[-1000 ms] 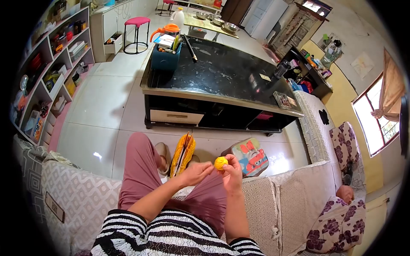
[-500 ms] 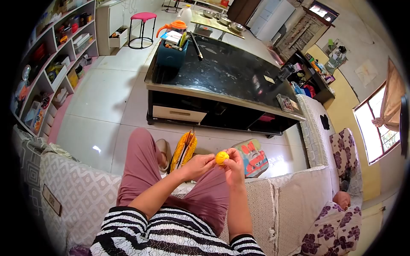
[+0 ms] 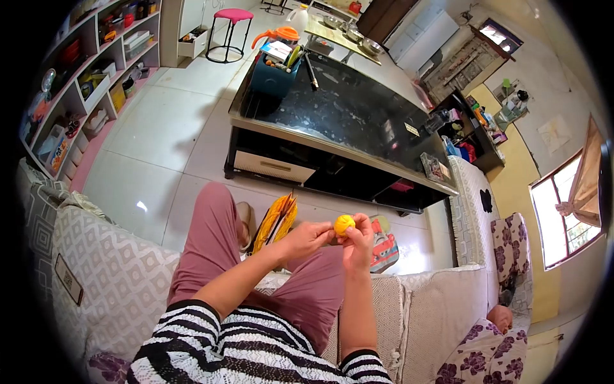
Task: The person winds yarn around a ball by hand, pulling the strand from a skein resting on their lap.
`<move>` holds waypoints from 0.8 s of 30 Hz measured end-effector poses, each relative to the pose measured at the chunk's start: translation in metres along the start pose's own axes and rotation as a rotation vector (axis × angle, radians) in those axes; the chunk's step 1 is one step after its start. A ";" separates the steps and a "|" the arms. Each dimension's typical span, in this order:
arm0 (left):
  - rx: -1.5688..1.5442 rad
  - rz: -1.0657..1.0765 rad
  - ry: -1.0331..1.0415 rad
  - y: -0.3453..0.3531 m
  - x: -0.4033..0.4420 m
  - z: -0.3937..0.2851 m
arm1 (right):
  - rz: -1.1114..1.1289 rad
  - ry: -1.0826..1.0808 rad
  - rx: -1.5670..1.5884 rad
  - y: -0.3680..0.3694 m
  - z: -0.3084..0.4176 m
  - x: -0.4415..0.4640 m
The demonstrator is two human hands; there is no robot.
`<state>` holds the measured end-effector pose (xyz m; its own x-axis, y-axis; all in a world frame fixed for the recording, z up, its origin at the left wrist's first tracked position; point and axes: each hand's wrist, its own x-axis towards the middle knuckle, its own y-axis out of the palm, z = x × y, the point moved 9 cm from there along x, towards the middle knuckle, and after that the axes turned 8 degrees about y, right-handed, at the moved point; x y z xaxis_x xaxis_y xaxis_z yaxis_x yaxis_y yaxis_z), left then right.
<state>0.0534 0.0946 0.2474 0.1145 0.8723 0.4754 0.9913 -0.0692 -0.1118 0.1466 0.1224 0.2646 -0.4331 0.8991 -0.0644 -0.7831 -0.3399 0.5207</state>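
A small round yellow ball (image 3: 344, 224), which looks like wound yarn, is held up between the fingers of my right hand (image 3: 359, 242). Close to its left side is my left hand (image 3: 307, 239), with thumb and fingers pinched together; what they grip is too small to make out. Both hands are above my lap. Beyond my left hand, a yellow bag (image 3: 276, 221) stands open on the floor between my feet.
A black-topped table (image 3: 358, 102) stands ahead, bearing a blue bin (image 3: 274, 76) and an orange-lidded jug (image 3: 285, 34). A printed stool (image 3: 384, 248) is beyond my right hand. Shelves (image 3: 96, 83) line the left; a patterned sofa (image 3: 441, 307) is under and beside me.
The view has turned, so the room appears shifted and tilted. Both hands have moved slightly right and up in view, with the yellow ball still in my right hand.
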 end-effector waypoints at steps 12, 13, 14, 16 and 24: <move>-0.025 -0.163 -0.036 -0.026 0.008 -0.009 | 0.155 0.191 -0.011 0.018 -0.013 0.002; -0.026 -0.161 -0.040 -0.024 0.004 -0.007 | 0.093 0.116 -0.008 0.018 -0.007 0.004; 0.040 -0.103 -0.031 -0.020 0.000 -0.005 | 0.035 0.041 -0.008 0.017 -0.001 0.006; 0.113 -0.049 -0.022 -0.021 -0.002 -0.010 | 0.010 0.007 -0.048 0.015 -0.003 0.011; -0.164 0.049 -0.094 -0.026 -0.017 -0.010 | 0.119 0.369 -0.599 0.018 -0.041 0.006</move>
<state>0.0259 0.0770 0.2510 0.1638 0.9068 0.3885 0.9828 -0.1838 0.0147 0.1121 0.1103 0.2385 -0.5704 0.7304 -0.3756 -0.7860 -0.6182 -0.0086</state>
